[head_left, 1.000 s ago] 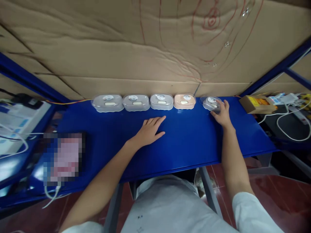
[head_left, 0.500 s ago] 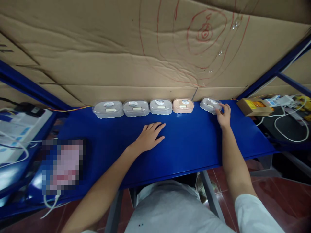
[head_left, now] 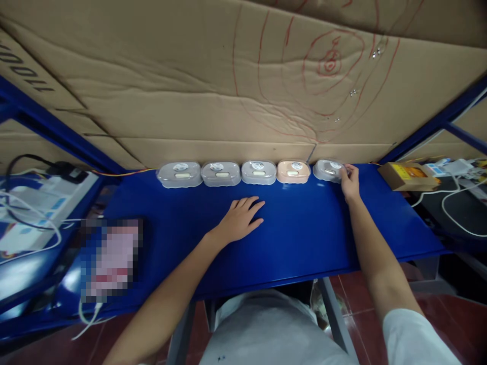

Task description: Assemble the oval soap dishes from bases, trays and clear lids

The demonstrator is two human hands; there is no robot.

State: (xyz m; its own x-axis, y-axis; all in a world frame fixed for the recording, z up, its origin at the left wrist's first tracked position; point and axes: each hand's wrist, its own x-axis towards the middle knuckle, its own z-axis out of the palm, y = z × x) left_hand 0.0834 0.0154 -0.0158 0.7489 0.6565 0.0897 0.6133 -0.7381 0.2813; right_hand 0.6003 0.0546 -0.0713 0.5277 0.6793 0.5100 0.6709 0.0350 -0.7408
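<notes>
Several rounded containers with clear covers stand in a row along the back of the blue table (head_left: pixel 289 238). Three grey ones (head_left: pixel 179 175) (head_left: pixel 221 174) (head_left: pixel 258 173) are at the left and middle, then an orange one (head_left: pixel 293 172). The rightmost, a grey container (head_left: pixel 327 171), is gripped at its right end by my right hand (head_left: pixel 350 185), thumb and fingers closed on it. My left hand (head_left: pixel 240 219) rests palm down on the table in front of the row, fingers spread, holding nothing.
Behind the row rises a cardboard wall (head_left: pixel 171 111) with red rings drawn on it. A small brown box (head_left: pixel 407 177) and white cables are at the right. On the left lie a power strip (head_left: pixel 72 203) and a blurred-out device (head_left: pixel 114 258) with a cable.
The rightmost container was tilted at an angle to the row; it now lies nearly in line, closer to the orange one. My left hand stays spread on the table. The view has shifted slightly.
</notes>
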